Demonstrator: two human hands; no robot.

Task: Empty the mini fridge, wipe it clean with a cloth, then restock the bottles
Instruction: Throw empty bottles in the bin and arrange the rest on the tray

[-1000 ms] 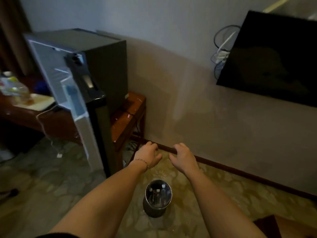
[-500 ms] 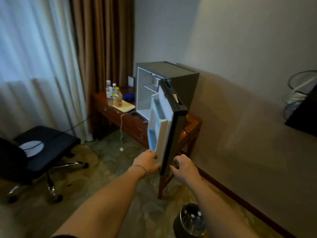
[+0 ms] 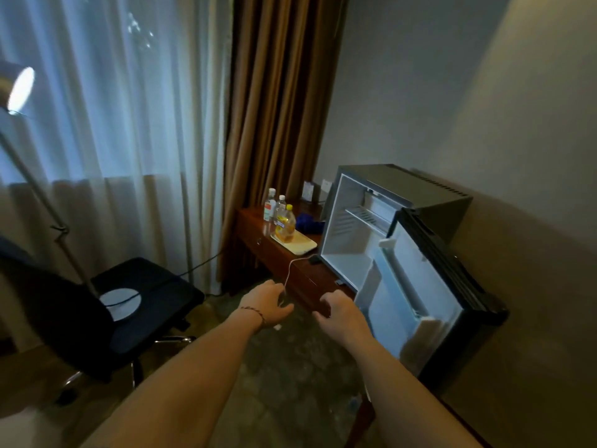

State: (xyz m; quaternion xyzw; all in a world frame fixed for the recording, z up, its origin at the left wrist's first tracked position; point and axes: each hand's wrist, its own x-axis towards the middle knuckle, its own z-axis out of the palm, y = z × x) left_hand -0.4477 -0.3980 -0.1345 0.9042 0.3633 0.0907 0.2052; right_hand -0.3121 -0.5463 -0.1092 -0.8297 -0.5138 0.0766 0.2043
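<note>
Both hands (image 3: 303, 310) hang loosely curled, holding nothing, before the open fridge door (image 3: 416, 286).

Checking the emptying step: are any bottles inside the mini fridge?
No. The mini fridge stands open with bare shelf and floor, while the bottles stand on the wooden desk beside it.

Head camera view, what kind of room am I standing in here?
Probably a hotel room. A small grey mini fridge stands open on a dark wooden desk, clear plastic drink bottles are grouped on a pale tray, and floor-length brown curtains hang over white sheers.
</note>
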